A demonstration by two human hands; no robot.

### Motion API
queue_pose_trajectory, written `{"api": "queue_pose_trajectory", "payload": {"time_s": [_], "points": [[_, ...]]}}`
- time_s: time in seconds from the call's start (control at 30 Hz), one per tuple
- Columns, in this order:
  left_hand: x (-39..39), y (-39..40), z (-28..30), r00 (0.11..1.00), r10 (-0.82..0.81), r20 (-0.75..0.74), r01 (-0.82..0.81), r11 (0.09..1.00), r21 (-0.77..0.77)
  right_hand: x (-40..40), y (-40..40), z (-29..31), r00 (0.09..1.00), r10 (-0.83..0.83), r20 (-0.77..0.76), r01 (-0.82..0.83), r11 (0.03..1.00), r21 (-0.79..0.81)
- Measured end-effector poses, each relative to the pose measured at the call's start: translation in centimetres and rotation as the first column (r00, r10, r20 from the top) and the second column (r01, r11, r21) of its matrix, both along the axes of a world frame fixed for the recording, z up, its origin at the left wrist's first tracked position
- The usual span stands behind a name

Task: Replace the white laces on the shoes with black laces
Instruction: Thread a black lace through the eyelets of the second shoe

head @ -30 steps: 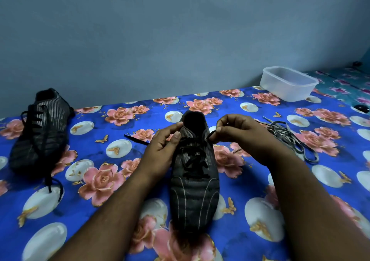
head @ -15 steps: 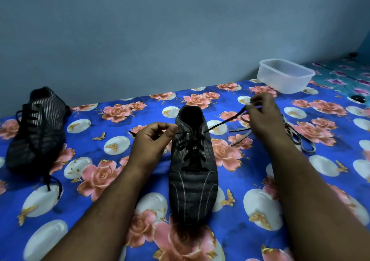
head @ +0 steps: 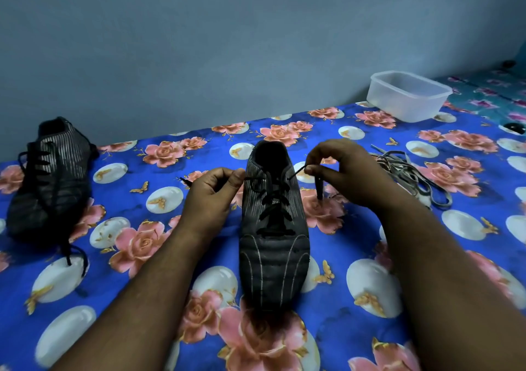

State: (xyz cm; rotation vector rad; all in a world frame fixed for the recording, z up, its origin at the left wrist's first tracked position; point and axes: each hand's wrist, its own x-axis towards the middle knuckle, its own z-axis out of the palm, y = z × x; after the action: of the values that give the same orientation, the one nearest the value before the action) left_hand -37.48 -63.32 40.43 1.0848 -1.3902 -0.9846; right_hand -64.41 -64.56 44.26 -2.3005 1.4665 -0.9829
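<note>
- My right hand (head: 345,171) has come back in from its long pull out to the side; half a second ago it was stretched away with the lace (head: 274,199) drawn taut, and now it sits just beside the shoe (head: 273,245) collar again.
- Thumb and forefinger of that hand pinch the lace close to the top right eyelet; the loose end hangs down below the pinch and reaches toward the cloth (head: 170,256).
- My left hand (head: 212,191) has hardly moved: its fingers are curled and pinch the other end of the lace at the top left eyelet, with the tail trailing off behind my knuckles.
- I judge the slack is now drawn through, so the upper crossing is snug and I am near the last eyelets or ready to tie.
- The shoe lies between my two grips, toe toward me, opening away from me. It is dark with pale thin stripes, and the black lace crosses it in several tidy rows from the bar nearest my wrists to my fingertips.
- The other shoe (head: 48,177) lies well apart beyond my left hand, already laced in black, ends loose on the cloth.
- The old laces (head: 410,174) lie in a heap just beyond my right hand; farther off stands a tub (head: 410,97).
- Both shoes seem nearly done.
</note>
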Motion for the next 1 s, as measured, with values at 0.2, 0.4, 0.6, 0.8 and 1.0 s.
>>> {"api": "queue_pose_trajectory", "payload": {"time_s": [0.2, 0.4, 0.6, 0.8, 1.0], "points": [[0.2, -0.2, 0.0, 0.993, 0.113, -0.021, -0.113, 0.993, 0.015, -1.7, -0.8, -0.3, 0.944, -0.330, -0.005, 0.327, 0.939, -0.105], [0.3, 0.0, 0.2, 0.992, 0.128, 0.006, -0.128, 0.992, -0.003, -1.8, -0.9, -0.7, 0.868, -0.495, -0.032, 0.488, 0.864, -0.121], [0.2, -0.1, 0.0, 0.966, 0.198, 0.166, -0.194, 0.980, -0.040, -1.6, -0.9, -0.8, 0.843, -0.518, -0.143, 0.522, 0.853, -0.013], [0.1, 0.5, 0.7, 0.873, 0.337, 0.352, -0.253, 0.931, -0.262, 0.0, 0.2, 0.7, 0.993, -0.114, 0.038, 0.116, 0.992, -0.048], [-1.0, 1.6, 0.9, 0.870, 0.212, 0.445, -0.060, 0.941, -0.332, 1.9, 0.8, 0.6, 0.991, 0.113, -0.074, -0.115, 0.993, -0.021]]}}
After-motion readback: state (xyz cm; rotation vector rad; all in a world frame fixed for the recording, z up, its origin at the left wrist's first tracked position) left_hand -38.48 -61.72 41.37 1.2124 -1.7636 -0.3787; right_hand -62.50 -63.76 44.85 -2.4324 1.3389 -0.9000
